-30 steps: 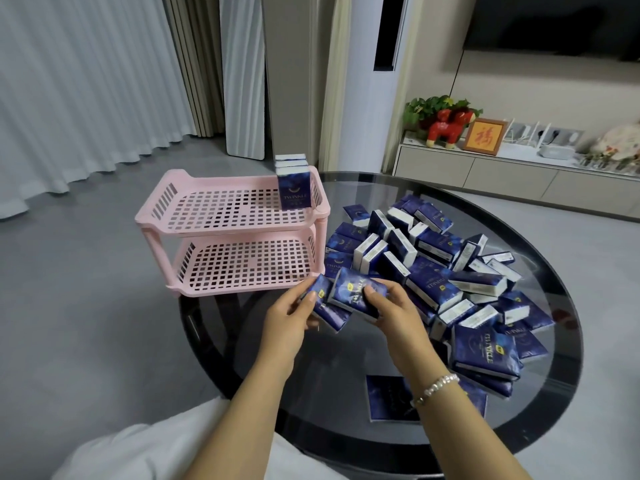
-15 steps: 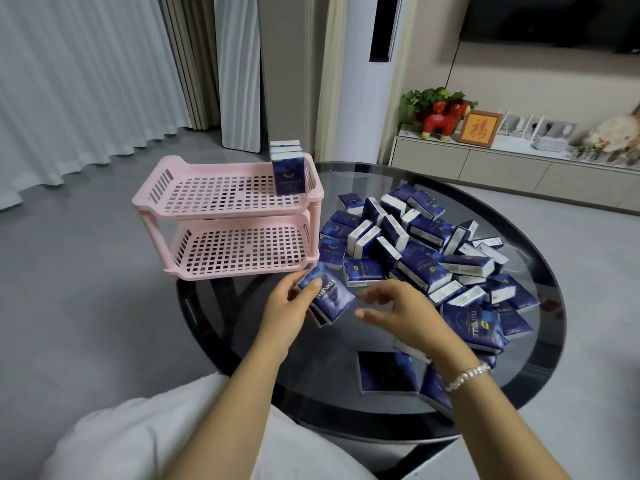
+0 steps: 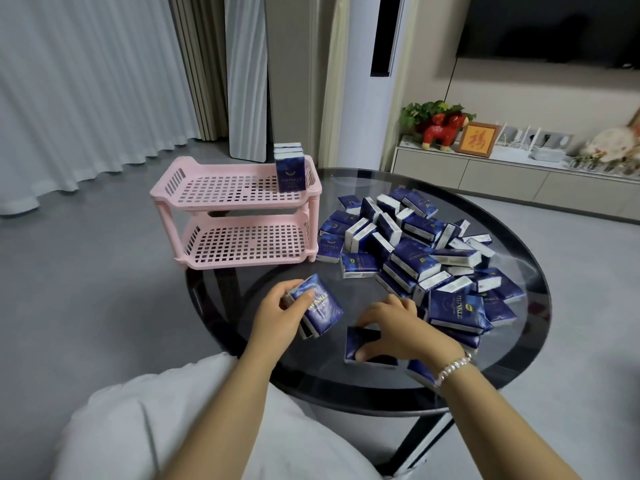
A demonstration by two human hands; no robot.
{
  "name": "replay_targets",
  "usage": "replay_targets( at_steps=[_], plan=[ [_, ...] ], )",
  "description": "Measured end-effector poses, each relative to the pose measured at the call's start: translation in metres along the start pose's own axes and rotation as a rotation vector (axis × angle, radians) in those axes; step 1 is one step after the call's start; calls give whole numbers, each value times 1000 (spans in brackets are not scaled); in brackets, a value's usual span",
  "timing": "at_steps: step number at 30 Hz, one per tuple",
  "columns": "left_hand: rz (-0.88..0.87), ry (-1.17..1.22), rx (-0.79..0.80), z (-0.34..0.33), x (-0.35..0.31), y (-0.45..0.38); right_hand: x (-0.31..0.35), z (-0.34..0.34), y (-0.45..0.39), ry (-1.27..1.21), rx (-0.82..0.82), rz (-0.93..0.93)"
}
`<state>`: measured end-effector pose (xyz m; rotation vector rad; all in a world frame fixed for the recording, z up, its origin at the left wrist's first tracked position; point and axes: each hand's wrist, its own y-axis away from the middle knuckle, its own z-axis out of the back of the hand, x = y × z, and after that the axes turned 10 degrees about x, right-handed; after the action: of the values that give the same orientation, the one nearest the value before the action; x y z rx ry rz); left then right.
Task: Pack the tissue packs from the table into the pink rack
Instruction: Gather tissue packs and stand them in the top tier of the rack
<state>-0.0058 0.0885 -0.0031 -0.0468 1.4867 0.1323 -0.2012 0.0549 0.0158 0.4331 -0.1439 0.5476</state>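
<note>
Packs in dark blue wrappers cover the right half of the round glass table (image 3: 519, 368), heaped from about one o'clock round to four, while the pink rack (image 3: 239, 216) stands at the table's ten o'clock edge with a short row of upright packs (image 3: 290, 171) in the back right corner of its top shelf; the lower shelf shows nothing in it. The left hand (image 3: 277, 315) grips a small held stack (image 3: 317, 310), thumb across the printed face and fingers curled behind, tilted so its long axis runs from seven toward one o'clock. The right hand (image 3: 394, 329) is down on a single flat pack (image 3: 367, 346) lying near the table's six o'clock edge, apart from the pile (image 3: 426, 261); fingers curl over its far edge and the thumb presses its near edge, a pinch that looks set to lift. That pack's long axis runs roughly nine to three, just right of the stack, so I judge the short carry toward nine o'clock joins them. The rack lies at eleven o'clock from the left hand, which is clearly the nearer one.
</note>
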Motion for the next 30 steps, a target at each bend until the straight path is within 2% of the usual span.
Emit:
replay_targets(
  at_steps=[8, 14, 19, 22, 25, 28, 30],
  plan=[
    [24, 152, -203, 13, -1, 1, 14, -5, -19, -102, -144, -1],
    [77, 194, -252, 18, 3, -6, 18, -11, -43, -121, -217, -79],
    [67, 233, -203, 18, 1, -5, 17, -10, -43, -495, -387, -60],
    [78, 297, -196, 17, 2, -8, 17, -4, -38, -567, -466, 6],
    [88, 247, -114, 16, 5, -12, 15, 11, -31, -574, -357, 98],
    [97, 168, -111, 14, 7, -15, 12, 25, -20, -746, -164, 120],
    [96, 175, -124, 13, 6, -16, 8, 31, -16, -816, -102, 144]
  ],
)
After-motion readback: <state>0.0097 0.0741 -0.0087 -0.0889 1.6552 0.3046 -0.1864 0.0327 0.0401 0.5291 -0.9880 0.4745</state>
